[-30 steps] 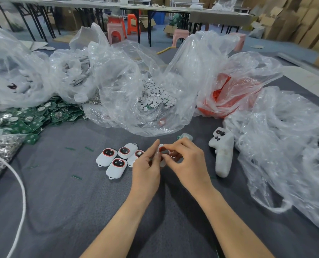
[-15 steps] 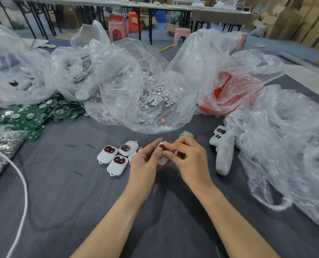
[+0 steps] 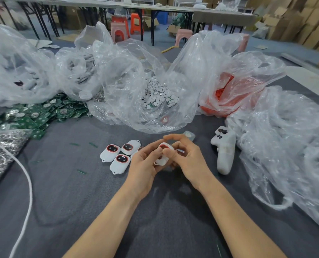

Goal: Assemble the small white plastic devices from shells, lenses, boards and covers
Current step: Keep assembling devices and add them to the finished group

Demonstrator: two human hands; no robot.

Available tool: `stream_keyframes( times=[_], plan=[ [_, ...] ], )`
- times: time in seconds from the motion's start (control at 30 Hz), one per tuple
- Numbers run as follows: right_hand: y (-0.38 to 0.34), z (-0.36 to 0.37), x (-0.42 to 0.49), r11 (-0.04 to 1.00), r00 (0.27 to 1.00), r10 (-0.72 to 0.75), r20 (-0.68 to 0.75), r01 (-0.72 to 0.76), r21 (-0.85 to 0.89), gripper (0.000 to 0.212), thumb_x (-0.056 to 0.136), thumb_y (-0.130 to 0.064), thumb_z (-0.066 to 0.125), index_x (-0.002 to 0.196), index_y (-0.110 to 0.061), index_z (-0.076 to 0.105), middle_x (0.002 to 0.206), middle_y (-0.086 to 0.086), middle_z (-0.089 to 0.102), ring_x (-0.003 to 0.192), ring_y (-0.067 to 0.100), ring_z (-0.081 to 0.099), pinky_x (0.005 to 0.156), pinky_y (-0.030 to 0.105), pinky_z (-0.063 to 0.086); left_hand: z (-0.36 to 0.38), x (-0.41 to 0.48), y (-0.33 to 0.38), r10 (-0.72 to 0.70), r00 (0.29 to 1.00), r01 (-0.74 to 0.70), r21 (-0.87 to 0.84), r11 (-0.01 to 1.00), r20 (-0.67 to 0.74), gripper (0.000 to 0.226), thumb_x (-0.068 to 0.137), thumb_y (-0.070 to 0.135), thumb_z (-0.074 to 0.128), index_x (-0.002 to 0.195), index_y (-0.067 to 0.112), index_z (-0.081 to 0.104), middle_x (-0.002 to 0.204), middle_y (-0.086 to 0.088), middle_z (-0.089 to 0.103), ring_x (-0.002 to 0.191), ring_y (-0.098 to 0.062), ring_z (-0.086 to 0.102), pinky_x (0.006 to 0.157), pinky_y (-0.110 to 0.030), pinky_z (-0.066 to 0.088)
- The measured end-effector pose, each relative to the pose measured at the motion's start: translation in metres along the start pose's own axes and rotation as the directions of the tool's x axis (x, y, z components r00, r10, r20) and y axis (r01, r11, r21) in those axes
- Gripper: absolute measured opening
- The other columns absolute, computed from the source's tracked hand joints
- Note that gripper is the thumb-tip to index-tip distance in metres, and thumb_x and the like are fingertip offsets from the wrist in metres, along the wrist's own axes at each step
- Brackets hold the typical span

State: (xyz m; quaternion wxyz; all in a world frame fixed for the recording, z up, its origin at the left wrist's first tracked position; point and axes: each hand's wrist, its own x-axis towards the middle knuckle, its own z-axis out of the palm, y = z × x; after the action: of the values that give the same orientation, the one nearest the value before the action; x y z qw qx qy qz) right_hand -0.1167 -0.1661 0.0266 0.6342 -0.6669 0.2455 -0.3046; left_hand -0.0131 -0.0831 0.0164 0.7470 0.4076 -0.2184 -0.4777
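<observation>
Both hands hold one small white device shell point(image 3: 163, 158) with a red-ringed dark window, a little above the grey table. My left hand point(image 3: 143, 164) grips it from the left, thumb on its top. My right hand point(image 3: 187, 157) holds it from the right, thumb pressed on its face. Just left of my hands lie several finished white devices point(image 3: 115, 155), window side up. A heap of green circuit boards point(image 3: 35, 116) lies at the far left. A clear bag holds small white round discs point(image 3: 158, 95), and another bag holds orange-red parts point(image 3: 227, 97).
A white game controller point(image 3: 224, 151) lies right of my hands. Crumpled clear plastic bags point(image 3: 285, 146) fill the right side and the back. A white cable point(image 3: 27, 183) curves along the left. A bag of silvery metal parts point(image 3: 0, 151) sits at the left edge.
My hands have turned the shell so that its red-ringed window faces up, and my right thumb has come down on its face. The camera has shifted slightly.
</observation>
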Motion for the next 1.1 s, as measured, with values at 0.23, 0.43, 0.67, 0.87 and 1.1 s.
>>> stream_keyframes(
  times=[0.23, 0.43, 0.67, 0.87, 1.1],
  plan=[
    [0.0, 0.001, -0.002, 0.996, 0.998, 0.03, 0.054, -0.034, 0.079, 0.021, 0.078, -0.025, 0.074, 0.098, -0.02, 0.071, 0.083, 0.008, 0.068, 0.079, 0.024, 0.066, 0.069, 0.035, 0.056, 0.0, -0.001, 0.0, 0.035, 0.999, -0.036, 0.013, 0.999, 0.024, 0.028, 0.078, 0.014, 0.059, 0.101, 0.006, 0.073, 0.103, -0.021, 0.071, 0.093, -0.026, 0.069, 0.07, -0.03, 0.058],
    [-0.001, -0.005, 0.001, 0.964, 0.981, 0.068, 0.182, -0.111, 0.241, 0.026, 0.083, -0.021, 0.069, 0.108, -0.017, 0.071, 0.098, 0.014, 0.069, 0.091, 0.025, 0.066, 0.077, 0.035, 0.056, -0.001, -0.001, -0.003, 0.059, 0.998, -0.06, -0.056, 0.997, -0.022, 0.027, 0.081, 0.012, 0.056, 0.102, 0.001, 0.068, 0.095, -0.02, 0.072, 0.092, -0.026, 0.07, 0.074, -0.029, 0.058],
    [0.001, -0.005, 0.001, 0.982, 0.995, 0.037, 0.095, -0.054, 0.183, 0.022, 0.086, -0.02, 0.065, 0.107, -0.016, 0.072, 0.095, 0.015, 0.07, 0.084, 0.023, 0.066, 0.07, 0.032, 0.054, 0.002, -0.004, 0.001, 0.02, 0.999, -0.018, -0.039, 0.999, 0.044, 0.038, 0.085, 0.01, 0.056, 0.121, 0.0, 0.059, 0.11, -0.021, 0.069, 0.103, -0.028, 0.067, 0.09, -0.035, 0.055],
    [0.001, -0.01, 0.002, 0.887, 0.954, -0.296, -0.053, 0.254, -0.386, 0.023, 0.081, -0.015, 0.075, 0.093, -0.034, 0.075, 0.094, -0.003, 0.064, 0.079, 0.013, 0.062, 0.072, 0.025, 0.054, 0.002, -0.001, -0.007, 0.082, 0.994, -0.078, 0.057, 0.995, -0.071, 0.039, 0.091, -0.007, 0.053, 0.12, 0.019, 0.057, 0.105, 0.001, 0.073, 0.101, -0.015, 0.068, 0.079, -0.024, 0.055],
    [0.005, -0.013, 0.004, 0.546, 0.854, -0.502, 0.133, 0.433, -0.717, 0.008, 0.08, -0.001, 0.072, 0.084, -0.005, 0.067, 0.089, 0.0, 0.055, 0.079, 0.008, 0.052, 0.072, 0.02, 0.047, 0.003, 0.0, -0.013, 0.169, 0.979, -0.114, 0.374, 0.921, -0.116, 0.048, 0.093, -0.005, 0.053, 0.133, 0.021, 0.05, 0.105, 0.002, 0.069, 0.097, -0.011, 0.062, 0.092, -0.032, 0.053]
  ],
)
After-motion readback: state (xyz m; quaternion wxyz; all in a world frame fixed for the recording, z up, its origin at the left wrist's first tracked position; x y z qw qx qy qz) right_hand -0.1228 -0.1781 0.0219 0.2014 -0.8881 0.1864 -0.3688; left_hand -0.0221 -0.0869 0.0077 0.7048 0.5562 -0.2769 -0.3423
